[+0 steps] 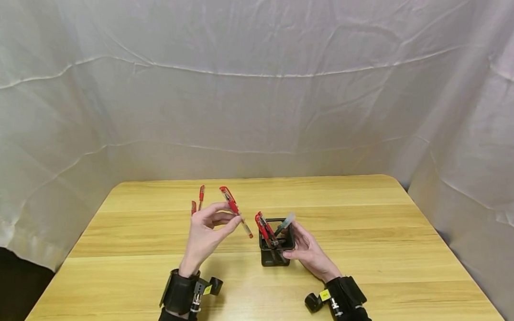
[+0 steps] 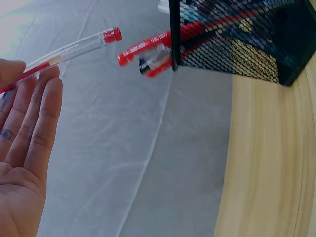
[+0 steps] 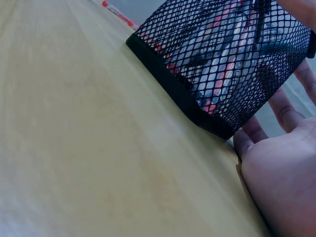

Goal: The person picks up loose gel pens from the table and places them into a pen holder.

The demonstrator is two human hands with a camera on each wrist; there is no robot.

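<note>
My left hand (image 1: 206,234) pinches a red gel pen (image 1: 232,205) between thumb and fingers, its red cap end up and its other end slanting down to the right. Just right of that pen stands a black mesh pen holder (image 1: 268,260) on the table. Inside it are several red pens (image 1: 263,228) and one with a pale, clear end (image 1: 289,220). My right hand (image 1: 311,257) grips the holder from its right side, with the thumb at the near face. In the left wrist view, the held pen (image 2: 81,48) points toward the holder's mouth, apart from it.
Beyond my left hand lie two more red pens (image 1: 201,193), partly hidden by it. The wooden table (image 1: 371,213) has rounded far corners. A pale cloth (image 1: 254,108) hangs behind it and along both sides.
</note>
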